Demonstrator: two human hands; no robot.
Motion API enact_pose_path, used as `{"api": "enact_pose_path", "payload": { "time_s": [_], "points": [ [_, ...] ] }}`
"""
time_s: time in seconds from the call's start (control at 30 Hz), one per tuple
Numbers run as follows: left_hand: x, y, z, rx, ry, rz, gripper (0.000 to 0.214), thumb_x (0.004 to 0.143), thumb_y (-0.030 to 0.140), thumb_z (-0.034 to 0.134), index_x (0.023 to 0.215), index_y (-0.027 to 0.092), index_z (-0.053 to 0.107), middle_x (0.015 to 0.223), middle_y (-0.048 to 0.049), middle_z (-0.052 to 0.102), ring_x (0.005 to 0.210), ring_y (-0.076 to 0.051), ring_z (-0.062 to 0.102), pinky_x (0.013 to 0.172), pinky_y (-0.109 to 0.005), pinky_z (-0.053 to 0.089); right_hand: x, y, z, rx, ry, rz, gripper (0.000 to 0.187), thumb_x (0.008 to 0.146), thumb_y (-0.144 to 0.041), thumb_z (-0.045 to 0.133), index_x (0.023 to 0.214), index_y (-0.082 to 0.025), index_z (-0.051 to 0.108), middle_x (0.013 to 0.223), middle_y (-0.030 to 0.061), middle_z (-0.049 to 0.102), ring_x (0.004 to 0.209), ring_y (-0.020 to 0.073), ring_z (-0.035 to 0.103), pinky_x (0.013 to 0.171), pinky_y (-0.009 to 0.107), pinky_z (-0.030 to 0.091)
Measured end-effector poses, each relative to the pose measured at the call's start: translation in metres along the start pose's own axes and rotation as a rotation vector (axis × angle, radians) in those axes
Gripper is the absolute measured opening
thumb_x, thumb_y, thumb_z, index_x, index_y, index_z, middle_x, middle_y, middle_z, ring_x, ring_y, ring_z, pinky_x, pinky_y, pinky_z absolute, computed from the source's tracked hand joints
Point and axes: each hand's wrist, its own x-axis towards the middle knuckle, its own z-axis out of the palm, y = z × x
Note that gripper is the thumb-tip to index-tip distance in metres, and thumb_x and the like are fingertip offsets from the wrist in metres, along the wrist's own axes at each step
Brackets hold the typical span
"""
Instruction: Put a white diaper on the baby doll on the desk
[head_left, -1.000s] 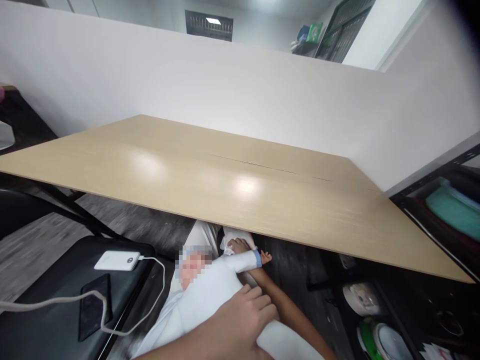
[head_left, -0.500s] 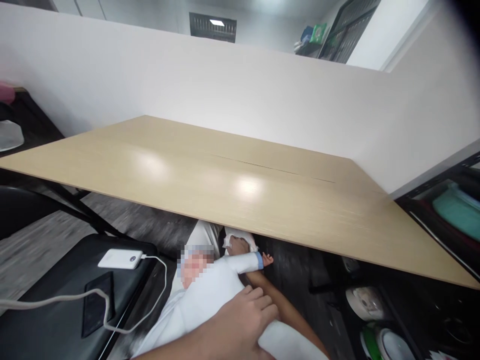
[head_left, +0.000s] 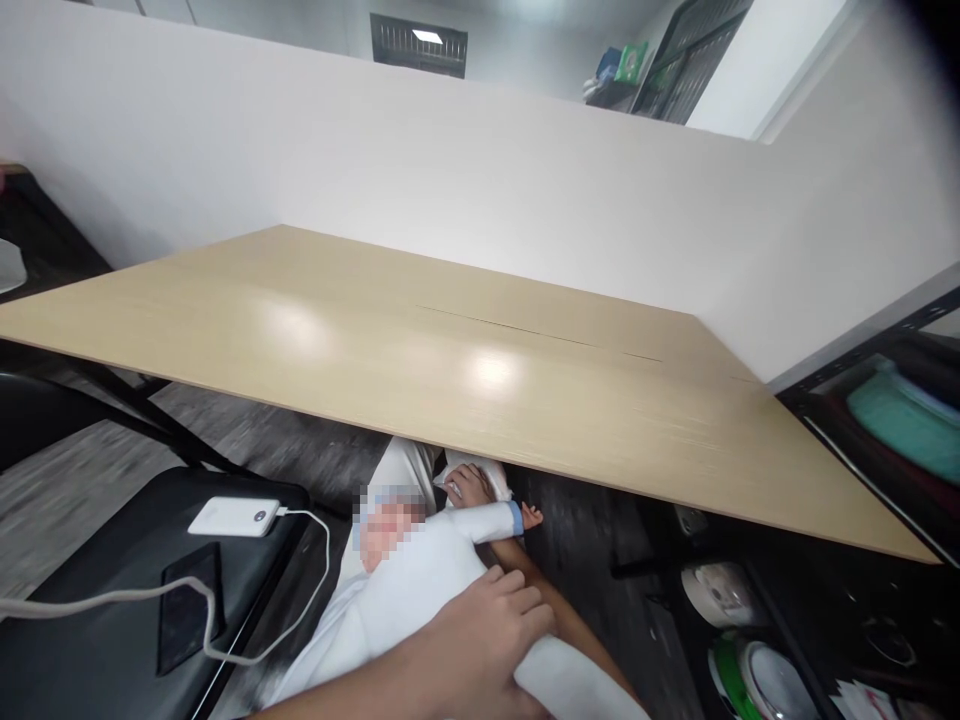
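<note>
On my lap lies a small baby figure (head_left: 420, 580) in white clothing with a blue cuff. Whether it is a real baby or a doll I cannot tell; its head is blurred out. My left hand (head_left: 491, 625) curves over its lower body, near one white-clad leg (head_left: 574, 680), its thumb side partly hidden. Beyond the figure's outstretched arm, close to the table edge, my right hand (head_left: 470, 485) has its fingers bent on a crumpled white cloth-like thing (head_left: 499, 477). The figure's small hand (head_left: 532, 516) sticks out beside it.
A wooden table (head_left: 360, 340) spans the front, against a white partition (head_left: 450, 160). On the black chair (head_left: 82, 650) at left lie a white power bank (head_left: 232, 516) with a cable and a dark phone (head_left: 187, 610). Dark shelving with containers (head_left: 720, 595) stands at right.
The whole view has shifted slightly. My right hand has turned a little on the white cloth-like thing. My left hand stays on the baby figure.
</note>
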Motion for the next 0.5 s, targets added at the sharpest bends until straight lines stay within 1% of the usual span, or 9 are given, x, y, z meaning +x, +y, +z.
{"api": "enact_pose_path", "payload": {
  "time_s": [0.1, 0.2, 0.27, 0.37, 0.43, 0.5],
  "points": [
    [0.000, 0.001, -0.002, 0.030, -0.013, 0.003, 0.035, 0.085, 0.049, 0.073, 0.103, 0.022, 0.061, 0.109, -0.0063, 0.071, 0.100, -0.029, 0.064, 0.088, -0.039, 0.044, 0.000, 0.009, 0.009, 0.045, 0.051, 0.003, 0.011, 0.095, -0.013, 0.065, 0.085, -0.010, 0.069, 0.097, -0.0007, 0.067, 0.108, 0.0214, 0.064, 0.101, 0.036, 0.050],
    [0.001, 0.001, -0.002, 0.050, -0.015, 0.016, 0.035, 0.086, 0.049, 0.072, 0.105, 0.021, 0.061, 0.110, -0.0063, 0.071, 0.100, -0.028, 0.064, 0.088, -0.040, 0.044, -0.002, 0.019, 0.016, 0.124, 0.110, 0.055, 0.013, 0.096, -0.010, 0.057, 0.093, -0.009, 0.070, 0.091, -0.0022, 0.066, 0.101, 0.0153, 0.064, 0.093, 0.026, 0.047],
    [0.000, 0.000, -0.002, 0.052, -0.007, 0.023, 0.036, 0.086, 0.049, 0.072, 0.105, 0.021, 0.061, 0.110, -0.0062, 0.071, 0.100, -0.028, 0.064, 0.088, -0.040, 0.044, -0.002, 0.027, 0.020, 0.191, 0.160, 0.120, 0.016, 0.101, -0.016, 0.055, 0.101, -0.009, 0.070, 0.088, -0.0026, 0.066, 0.092, 0.0147, 0.066, 0.087, 0.025, 0.049],
    [0.000, 0.000, -0.003, 0.056, -0.006, 0.022, 0.037, 0.087, 0.051, 0.071, 0.106, 0.021, 0.062, 0.109, -0.0057, 0.071, 0.100, -0.028, 0.063, 0.088, -0.039, 0.044, 0.002, 0.039, 0.026, 0.295, 0.249, 0.238, 0.020, 0.104, -0.032, 0.062, 0.106, -0.013, 0.067, 0.089, -0.0008, 0.068, 0.079, 0.0149, 0.067, 0.078, 0.030, 0.056],
    [-0.001, 0.001, -0.004, 0.063, -0.015, 0.025, 0.036, 0.089, 0.051, 0.069, 0.107, 0.021, 0.062, 0.110, -0.0053, 0.070, 0.101, -0.027, 0.063, 0.088, -0.038, 0.044, 0.007, 0.046, 0.026, 0.359, 0.300, 0.304, 0.025, 0.104, -0.039, 0.064, 0.106, -0.014, 0.067, 0.091, 0.0007, 0.068, 0.077, 0.0145, 0.066, 0.074, 0.031, 0.059],
    [-0.001, 0.001, -0.005, 0.069, -0.027, 0.028, 0.036, 0.090, 0.052, 0.068, 0.108, 0.021, 0.062, 0.111, -0.0049, 0.070, 0.102, -0.026, 0.063, 0.089, -0.038, 0.043, 0.009, 0.050, 0.024, 0.430, 0.343, 0.331, 0.029, 0.103, -0.042, 0.065, 0.111, -0.014, 0.067, 0.097, 0.0027, 0.069, 0.079, 0.0152, 0.068, 0.073, 0.032, 0.060]
  ]
}}
